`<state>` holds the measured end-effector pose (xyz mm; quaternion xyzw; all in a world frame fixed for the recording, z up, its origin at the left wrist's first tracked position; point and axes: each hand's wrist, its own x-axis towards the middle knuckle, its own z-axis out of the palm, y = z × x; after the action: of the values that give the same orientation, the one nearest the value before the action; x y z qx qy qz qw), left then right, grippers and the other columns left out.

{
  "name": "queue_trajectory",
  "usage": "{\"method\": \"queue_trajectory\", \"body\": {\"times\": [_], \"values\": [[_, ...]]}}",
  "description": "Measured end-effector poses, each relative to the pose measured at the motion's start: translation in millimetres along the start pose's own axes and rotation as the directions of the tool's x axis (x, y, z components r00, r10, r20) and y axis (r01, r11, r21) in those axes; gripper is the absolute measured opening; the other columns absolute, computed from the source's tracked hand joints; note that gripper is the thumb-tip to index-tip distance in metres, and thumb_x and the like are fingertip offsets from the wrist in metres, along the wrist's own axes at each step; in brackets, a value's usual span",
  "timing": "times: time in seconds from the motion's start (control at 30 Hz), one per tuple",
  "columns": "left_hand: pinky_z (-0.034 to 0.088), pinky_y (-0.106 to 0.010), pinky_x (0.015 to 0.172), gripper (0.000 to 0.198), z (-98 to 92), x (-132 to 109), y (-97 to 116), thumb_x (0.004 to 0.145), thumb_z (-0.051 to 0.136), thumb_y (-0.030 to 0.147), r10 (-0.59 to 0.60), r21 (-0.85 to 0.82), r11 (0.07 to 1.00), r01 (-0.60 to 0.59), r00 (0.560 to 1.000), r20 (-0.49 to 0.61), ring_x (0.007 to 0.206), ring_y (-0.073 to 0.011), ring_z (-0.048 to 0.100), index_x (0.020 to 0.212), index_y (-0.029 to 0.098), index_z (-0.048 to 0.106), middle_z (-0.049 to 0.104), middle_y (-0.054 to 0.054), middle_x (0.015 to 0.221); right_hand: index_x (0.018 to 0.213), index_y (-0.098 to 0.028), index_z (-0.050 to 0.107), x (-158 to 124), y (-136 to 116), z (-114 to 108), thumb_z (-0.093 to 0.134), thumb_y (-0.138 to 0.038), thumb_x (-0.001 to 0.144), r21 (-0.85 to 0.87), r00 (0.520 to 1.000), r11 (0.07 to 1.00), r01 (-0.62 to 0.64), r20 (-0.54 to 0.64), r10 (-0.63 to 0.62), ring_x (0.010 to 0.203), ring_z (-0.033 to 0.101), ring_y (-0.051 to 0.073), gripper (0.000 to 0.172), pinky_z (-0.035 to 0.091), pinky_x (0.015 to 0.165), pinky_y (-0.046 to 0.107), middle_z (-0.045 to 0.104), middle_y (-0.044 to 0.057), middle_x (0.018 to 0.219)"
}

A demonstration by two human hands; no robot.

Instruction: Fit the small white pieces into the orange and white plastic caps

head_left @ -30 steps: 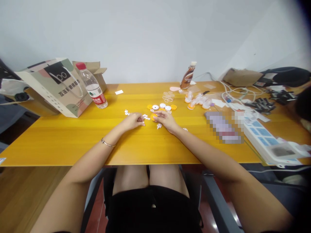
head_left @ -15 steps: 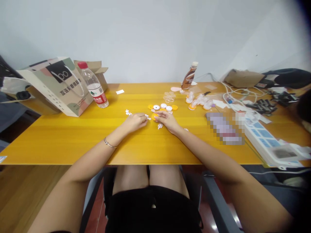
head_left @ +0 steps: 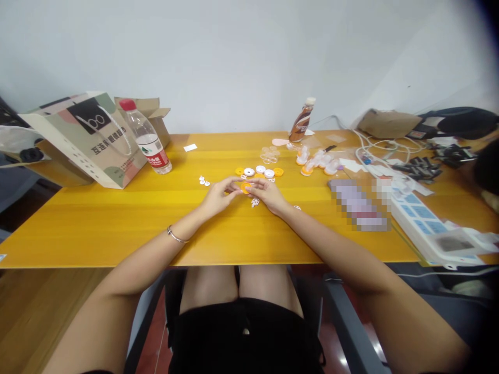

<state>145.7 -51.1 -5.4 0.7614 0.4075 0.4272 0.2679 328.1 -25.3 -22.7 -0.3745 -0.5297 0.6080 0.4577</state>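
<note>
Between my two hands is a small orange round disc (head_left: pixel 245 187), held just above the table. My left hand (head_left: pixel 221 197) is closed, its fingertips at the disc's left edge. From the other side, my right hand (head_left: pixel 268 195) pinches the same disc. Small white round pieces (head_left: pixel 203 182) lie left of my left hand. A white patterned piece (head_left: pixel 254 202) rests below my right fingers, and another (head_left: pixel 297 208) is to the right. Just beyond the hands sits a cluster of white discs (head_left: pixel 249 172) and orange discs (head_left: pixel 278 172). Any tiny part under the fingertips is hidden.
Clear plastic rings (head_left: pixel 270 154) and clear-topped orange pieces (head_left: pixel 307 169) lie farther back. A water bottle (head_left: pixel 150 143) and paper bag (head_left: pixel 105 140) stand at left, a coffee bottle (head_left: pixel 302 122) at the back. A blurred-out object (head_left: pixel 358 205) and power strip (head_left: pixel 424 223) are at right.
My left hand has moved right from the small white pieces to the orange disc and now touches it. My right hand keeps its hold, nearly in place.
</note>
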Motion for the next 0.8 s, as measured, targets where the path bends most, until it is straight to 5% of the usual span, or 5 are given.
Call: {"method": "queue_trajectory", "body": {"times": [0.5,0.8], "values": [[0.044,-0.029,0.081,0.027,10.3,-1.6,4.0,0.078,0.066,0.025,-0.056,0.105,0.992,0.074,0.985,-0.16,0.078,-0.0138,0.061,0.099,0.019,0.05,0.065,0.001,0.078,0.091,-0.02,0.067,-4.4,-3.4,5.7,0.082,-0.036,0.056,0.053,0.996,0.998,0.027,0.085,-0.031,0.077,0.063,0.012,0.041,0.051,0.083,0.031,0.066,-0.001,0.079],[0.045,-0.028,0.079,0.016,4.8,1.3,3.5,0.08,0.061,0.023,-0.072,0.15,0.985,0.089,0.991,-0.115,0.081,-0.0138,0.06,0.093,0.018,0.055,0.067,-0.001,0.084,0.087,-0.019,0.066,-2.9,-3.1,3.7,0.083,-0.03,0.053,0.034,0.999,0.999,-0.004,0.052,0.002,0.075,0.062,0.012,0.04,0.05,0.083,0.033,0.067,0.0,0.078]]}}
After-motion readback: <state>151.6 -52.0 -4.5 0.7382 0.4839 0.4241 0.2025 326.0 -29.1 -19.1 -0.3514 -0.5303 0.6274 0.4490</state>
